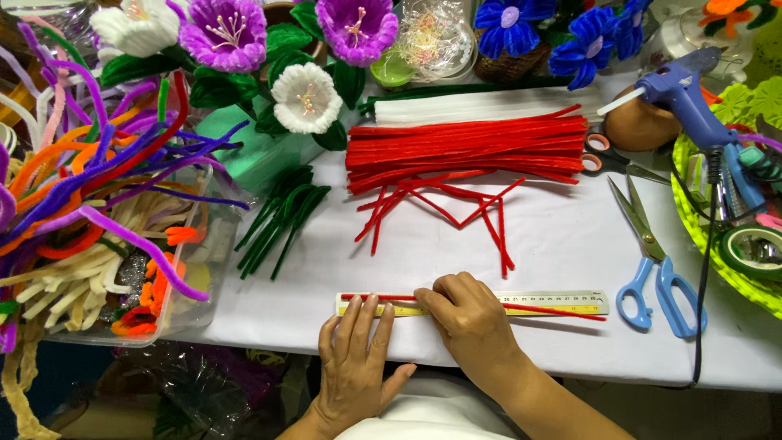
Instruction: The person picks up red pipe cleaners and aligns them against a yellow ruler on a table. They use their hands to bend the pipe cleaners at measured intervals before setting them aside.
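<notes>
The left hand (356, 358) lies flat, palm down, fingers spread and straight, its fingertips pressing the left end of a long pale metal ruler (562, 301) at the near edge of the white table (562, 236). The right hand (466, 314) comes in from the lower right with its fingers curled together, pinching down on a single red fuzzy pipe cleaner (562, 311) against the ruler's middle. Ruler and pipe cleaner both run left to right, parallel to the table edge; the pipe cleaner's free end slants slightly toward the person past the ruler's right end. At the left, a clear plastic tub (213, 281) holds cream, orange, purple and red pipe cleaners spilling over its rim. A thick bundle of red pipe cleaners (468, 147) lies across the table's middle, with blue-handled scissors (656, 269) to the right.
</notes>
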